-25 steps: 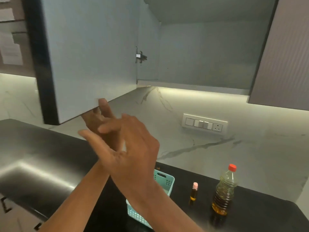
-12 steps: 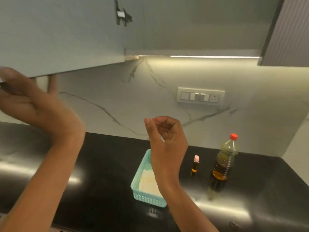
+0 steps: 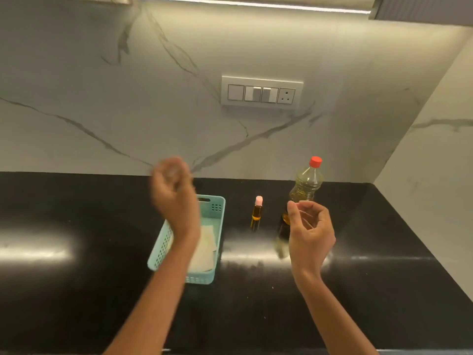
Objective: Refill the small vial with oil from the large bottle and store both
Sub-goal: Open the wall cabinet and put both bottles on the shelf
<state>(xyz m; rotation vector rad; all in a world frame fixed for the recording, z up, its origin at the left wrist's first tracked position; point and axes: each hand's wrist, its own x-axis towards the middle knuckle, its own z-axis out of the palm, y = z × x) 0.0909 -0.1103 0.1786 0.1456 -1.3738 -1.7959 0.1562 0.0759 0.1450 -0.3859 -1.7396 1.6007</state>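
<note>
Oil shows in both containers on the black counter [image 3: 384, 278]: the small vial [image 3: 257, 213] with its pale pink cap stands upright between the teal basket [image 3: 220, 208] and the large bottle [image 3: 305, 185], whose red cap is on. Set side by side and near the front, the two seem laid out so pouring is a short reach (the basket, lined with something pale, looks meant for storing). Neither hand holds anything. The right hand [image 3: 311, 231] hovers in front of the bottle's lower half, its grip loosely curled, thumb and fingers apart, probably closest to taking the bottle. The left hand [image 3: 174, 198] hangs raised over the basket's left side, blurred, fingers bent inward; the vial stands well to its right, untouched.
</note>
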